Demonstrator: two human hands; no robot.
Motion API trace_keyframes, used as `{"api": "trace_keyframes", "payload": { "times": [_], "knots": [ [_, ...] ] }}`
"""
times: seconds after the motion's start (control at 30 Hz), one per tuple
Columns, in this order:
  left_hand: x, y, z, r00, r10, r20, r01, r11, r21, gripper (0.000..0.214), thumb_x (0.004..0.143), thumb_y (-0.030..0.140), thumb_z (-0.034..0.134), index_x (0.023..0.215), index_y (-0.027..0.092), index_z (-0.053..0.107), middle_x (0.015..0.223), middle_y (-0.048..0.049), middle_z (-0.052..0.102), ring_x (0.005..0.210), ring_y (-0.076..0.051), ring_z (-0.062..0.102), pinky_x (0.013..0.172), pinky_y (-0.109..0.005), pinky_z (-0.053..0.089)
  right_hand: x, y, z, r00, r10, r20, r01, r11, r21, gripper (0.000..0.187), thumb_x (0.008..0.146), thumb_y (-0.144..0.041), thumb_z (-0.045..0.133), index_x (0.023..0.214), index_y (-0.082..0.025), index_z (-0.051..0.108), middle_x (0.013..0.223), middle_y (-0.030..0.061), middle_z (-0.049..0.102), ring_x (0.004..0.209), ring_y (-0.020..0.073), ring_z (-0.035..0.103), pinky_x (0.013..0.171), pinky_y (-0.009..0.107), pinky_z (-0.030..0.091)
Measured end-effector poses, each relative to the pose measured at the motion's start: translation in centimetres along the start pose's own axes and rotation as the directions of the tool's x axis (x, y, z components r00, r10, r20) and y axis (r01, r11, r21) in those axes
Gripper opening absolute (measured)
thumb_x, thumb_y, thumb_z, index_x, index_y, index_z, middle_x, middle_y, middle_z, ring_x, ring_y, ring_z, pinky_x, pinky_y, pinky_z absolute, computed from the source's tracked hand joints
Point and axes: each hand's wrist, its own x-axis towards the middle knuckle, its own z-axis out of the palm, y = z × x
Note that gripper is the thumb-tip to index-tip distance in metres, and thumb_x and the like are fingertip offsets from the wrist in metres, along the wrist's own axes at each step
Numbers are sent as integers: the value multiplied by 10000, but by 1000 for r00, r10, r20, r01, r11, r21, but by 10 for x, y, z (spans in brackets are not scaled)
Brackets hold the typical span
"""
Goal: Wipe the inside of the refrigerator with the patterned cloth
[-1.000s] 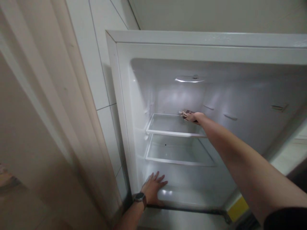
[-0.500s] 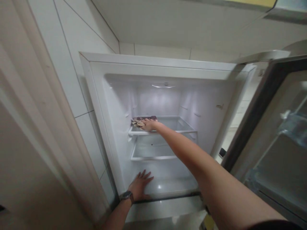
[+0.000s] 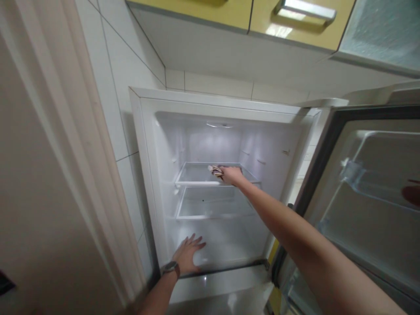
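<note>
An open white fridge [image 3: 144, 183] stands in front of me with nothing stored inside. My right hand [image 3: 231, 175] reaches in and presses a crumpled beige and dark cloth [image 3: 215, 170] onto the upper glass shelf [image 3: 193, 177], fingers closed over it. Below it sits a second glass shelf [image 3: 210, 205]. My left hand [image 3: 187, 257], with a watch on the wrist, lies flat with fingers spread on the fridge floor [image 3: 226, 249] near the front left corner.
The fridge door [image 3: 370, 210] stands open to the right, with clear door bins. Yellow wall cabinets [image 3: 236, 13] hang above. White tiled wall [image 3: 114, 87] and a beige door frame [image 3: 49, 153] lie to the left.
My right hand has slid the cloth from the left end of the upper shelf toward its middle. The view has pulled back and risen. My left hand stays planted on the fridge floor.
</note>
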Motion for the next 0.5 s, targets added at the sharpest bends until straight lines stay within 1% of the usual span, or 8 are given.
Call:
{"api": "trace_keyframes", "payload": {
  "times": [0.1, 0.2, 0.3, 0.37, 0.4, 0.43, 0.47, 0.5],
  "knots": [
    [1, -2, 1, 1000, 0, 12, -1, 1000, 13, 1178, 513, 621, 859, 1569, 387, 393, 1686, -2, 239, 1562, -393, 65, 1251, -616, 35, -14, -49, 16, 992, -122, 33, 124, 990, -62, 311, 951, -435, 632, 1230, -298, 651, 1184, 87, 719, 1116, 302, 666, 981, 479, 483],
    [1, 0, -1, 1000, -5, 19, 4, 1000, 26, 1170, 526, 638, 844, 1573, 374, 392, 1689, -17, 232, 1561, -397, 57, 1252, -606, 29, -37, -74, 38, 946, -320, -54, 311, 941, -136, 347, 1026, -392, 497, 1357, -319, 569, 1359, 75, 646, 1259, 291, 590, 1041, 504, 455],
    [0, 3, -4, 999, -24, 29, 23, 999, 28, 1168, 531, 631, 846, 1573, 364, 393, 1689, -24, 228, 1561, -395, 51, 1252, -599, 30, -68, -64, 69, 802, -576, -155, 541, 812, -218, 385, 1048, -256, 442, 1421, -286, 533, 1513, 72, 528, 1472, 305, 371, 1182, 602, 290],
    [0, 6, -7, 999, -27, 41, 25, 999, 29, 1172, 527, 622, 856, 1573, 373, 389, 1689, -17, 226, 1561, -394, 55, 1249, -605, 28, -89, -44, 92, 709, -697, -106, 686, 717, -124, 376, 1045, -227, 452, 1396, -304, 563, 1534, 40, 510, 1513, 280, 306, 1234, 595, 197],
    [0, 7, -8, 999, -27, 45, 26, 999, 31, 1177, 524, 614, 862, 1573, 379, 385, 1689, -15, 226, 1561, -394, 59, 1246, -610, 27, -98, -34, 103, 699, -712, -68, 713, 701, -17, 359, 1035, -225, 479, 1364, -319, 590, 1511, 29, 536, 1502, 260, 335, 1245, 562, 202],
    [0, 8, -9, 998, -27, 48, 26, 999, 32, 1183, 521, 607, 868, 1574, 383, 380, 1689, -15, 228, 1561, -394, 60, 1244, -614, 27, -105, -24, 114, 747, -662, -61, 663, 737, 129, 332, 1007, -225, 535, 1307, -330, 629, 1457, 23, 587, 1466, 245, 400, 1241, 515, 246],
    [-1, 9, -10, 998, -29, 49, 27, 999, 33, 1187, 517, 601, 872, 1575, 385, 377, 1689, -16, 229, 1561, -395, 60, 1242, -617, 28, -110, -15, 123, 842, -534, -79, 532, 796, 289, 301, 962, -226, 599, 1237, -330, 666, 1380, 28, 642, 1407, 243, 480, 1216, 472, 312],
    [-1, 9, -11, 998, -31, 48, 29, 999, 32, 1188, 517, 598, 875, 1574, 385, 378, 1689, -18, 230, 1562, -395, 59, 1241, -619, 28, -111, -7, 131, 937, -333, -104, 343, 830, 440, 274, 917, -228, 643, 1171, -318, 688, 1295, 42, 684, 1333, 250, 554, 1173, 444, 382]
  ]
}}
